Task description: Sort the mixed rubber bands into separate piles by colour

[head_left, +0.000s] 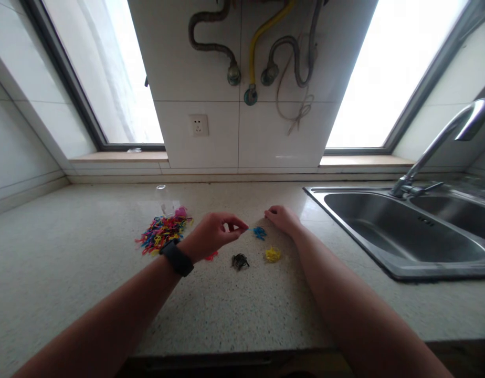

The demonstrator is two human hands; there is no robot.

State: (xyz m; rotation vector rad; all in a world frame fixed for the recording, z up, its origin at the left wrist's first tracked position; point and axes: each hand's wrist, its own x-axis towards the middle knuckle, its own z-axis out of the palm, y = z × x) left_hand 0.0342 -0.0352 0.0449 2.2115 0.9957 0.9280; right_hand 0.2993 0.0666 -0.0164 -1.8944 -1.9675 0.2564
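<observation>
My left hand, with a dark watch on its wrist, is pinched at thumb and fingertips around what looks like a small blue rubber band. Just right of those fingertips lies a little pile of blue rubber bands. My right hand rests on the counter beyond that pile, its fingers curled inward; anything inside them is hidden. Closer to me are a black pile and a yellow pile. A red pile shows partly under my left hand. Left of my wrist spreads a mixed, many-coloured heap of bands.
A speckled stone counter carries everything. Behind the heap stands a small clear plastic container. At the right are a steel sink and a curved faucet. Hoses and a socket are on the tiled wall between two windows.
</observation>
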